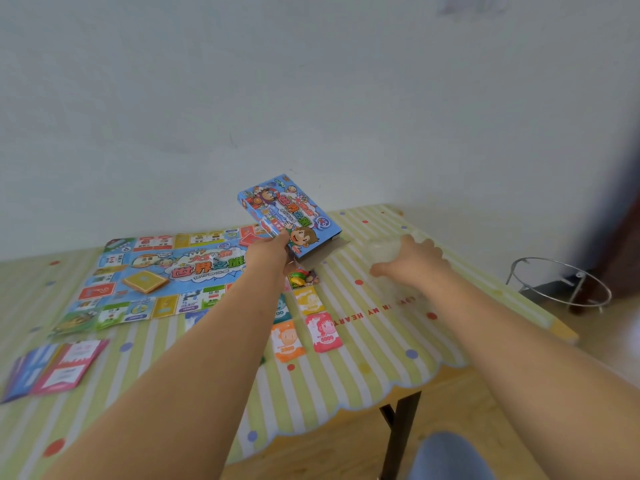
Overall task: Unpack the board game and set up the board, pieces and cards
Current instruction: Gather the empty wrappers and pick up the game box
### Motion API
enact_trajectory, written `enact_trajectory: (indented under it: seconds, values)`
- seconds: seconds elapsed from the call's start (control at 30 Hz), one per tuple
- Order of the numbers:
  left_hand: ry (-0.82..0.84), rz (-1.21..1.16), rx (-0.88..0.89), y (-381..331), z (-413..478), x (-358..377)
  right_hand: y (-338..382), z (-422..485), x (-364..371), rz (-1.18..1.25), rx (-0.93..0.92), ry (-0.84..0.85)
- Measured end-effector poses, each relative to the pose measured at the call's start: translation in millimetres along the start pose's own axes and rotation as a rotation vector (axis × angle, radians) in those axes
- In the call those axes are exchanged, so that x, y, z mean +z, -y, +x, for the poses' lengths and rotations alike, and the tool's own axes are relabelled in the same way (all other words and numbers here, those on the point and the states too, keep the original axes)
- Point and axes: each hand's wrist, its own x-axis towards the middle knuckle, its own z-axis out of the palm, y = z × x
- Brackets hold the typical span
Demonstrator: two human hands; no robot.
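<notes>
My left hand [273,252] grips the blue game box [289,216] by its lower corner and holds it tilted above the table, its end flap open. My right hand [412,259] holds a crumpled clear plastic bag [382,252] over the right part of the table. The paper game board [162,271] lies unfolded at the left, with a yellow card stack [145,282] on its middle. Paper money piles, orange [287,341], pink [323,332] and yellow [309,300], lie beside the board. A fan of cards [52,367] lies at the near left.
The table wears a yellow-striped cloth [381,341] with a scalloped front edge. A small bright plastic piece [298,277] shows under the box. A white wall stands behind the table. On the floor to the right is a round metal stand [561,282].
</notes>
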Motion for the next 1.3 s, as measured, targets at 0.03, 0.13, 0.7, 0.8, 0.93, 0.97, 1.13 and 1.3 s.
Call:
enact_trajectory:
  seconds: [0.03, 0.13, 0.7, 0.8, 0.93, 0.97, 1.13, 1.3]
  values:
    - [-0.010, 0.002, 0.005, 0.0, 1.1, -1.1, 2.5, -1.5, -2.1, 0.018, -0.019, -0.033]
    - [-0.020, 0.032, 0.029, 0.4, 3.0, -2.4, 12.3, -5.9, -7.1, 0.105, -0.092, -0.059]
    - [-0.057, -0.056, -0.016, -5.2, 1.3, -3.9, 34.9, -21.2, 3.5, 0.193, -0.408, 0.097]
    - [-0.048, -0.072, -0.022, -5.9, -0.7, -3.6, 34.7, -23.0, 4.5, 0.091, -0.443, 0.089]
    - [0.000, -0.044, -0.017, -3.3, -4.0, -1.5, 37.2, -23.7, 7.8, 0.075, -0.457, 0.108]
    - [0.008, -0.052, -0.015, -3.0, -5.3, -1.3, 38.0, -23.9, 8.2, 0.073, -0.466, 0.114]
    - [0.018, -0.069, -0.009, -2.8, -5.5, -1.4, 38.9, -25.5, 8.3, 0.090, -0.494, 0.115]
    - [0.065, -0.089, -0.011, -2.1, -7.6, -1.3, 39.6, -26.7, 4.2, 0.091, -0.520, 0.114]
